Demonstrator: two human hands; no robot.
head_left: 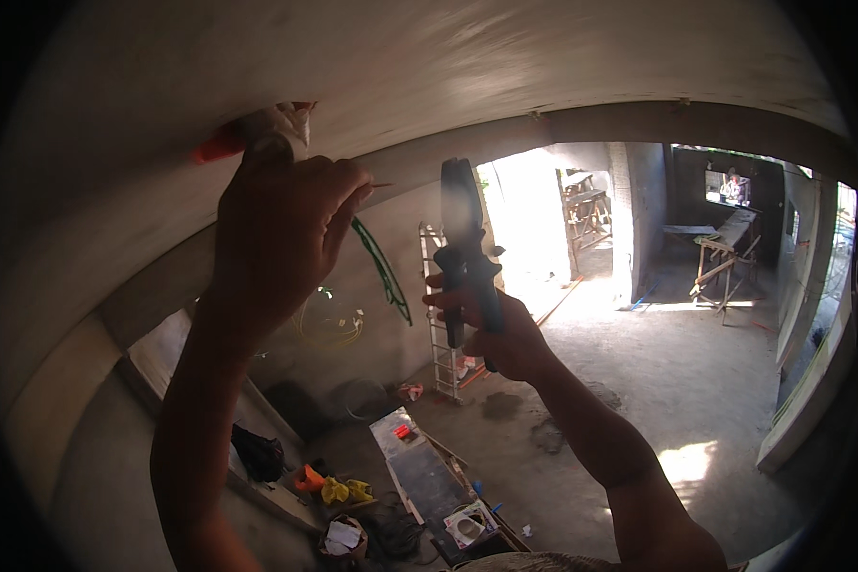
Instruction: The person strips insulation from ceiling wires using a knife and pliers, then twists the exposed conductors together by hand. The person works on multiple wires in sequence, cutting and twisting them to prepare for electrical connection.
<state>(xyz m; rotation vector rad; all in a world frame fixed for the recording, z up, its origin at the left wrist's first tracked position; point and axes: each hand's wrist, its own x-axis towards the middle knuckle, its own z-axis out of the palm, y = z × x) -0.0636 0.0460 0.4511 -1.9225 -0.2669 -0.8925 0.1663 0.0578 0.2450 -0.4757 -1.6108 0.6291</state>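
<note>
My left hand (281, 219) is raised to the ceiling, its fingers pinched together. A thin reddish wire end (382, 185) sticks out from between the fingertips to the right. Just above the knuckles, a whitish, wrapped-looking piece (294, 124) comes out of the ceiling, with a red-orange part (219, 145) beside it. Below the fingers hangs a looped green wire (386, 274); where it attaches is hidden behind my hand. My right hand (507, 334) grips dark wire-stripping pliers (462, 224) by the handles, jaws pointing up, apart from the wires.
An aluminium ladder (439, 324) leans by the far wall. Beneath me lies a long board (419, 477) with small items on it. Yellow bags (336, 490), a black bag (257, 455) and an open carton (343, 539) sit at its left. A wooden trestle (720, 253) stands far right.
</note>
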